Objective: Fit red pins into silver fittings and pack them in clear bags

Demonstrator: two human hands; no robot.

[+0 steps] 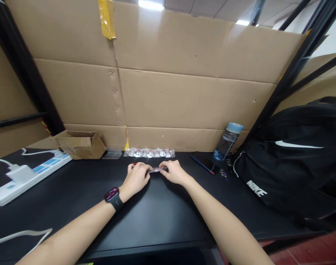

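Above the black table, my left hand [137, 176] and my right hand [174, 172] pinch opposite ends of a small shiny clear plastic packet [156, 169]. What lies inside the packet is too small to make out. A bit of red [134, 163] shows by the left fingers; its source is hidden. Just beyond my hands, against the cardboard, lies a row of clear plastic packets [150, 153] with round silvery pieces and red spots in them. A dark smartwatch [112, 195] is on my left wrist.
Left: an open cardboard box [79, 147], a flat clear plastic piece [112, 155] and a white power strip [46, 171] with cables. Right: a phone [205, 163], keys [225, 175], a blue-lidded water bottle [227, 141] and a black backpack [292, 158]. A cardboard wall [168, 95] closes the back.
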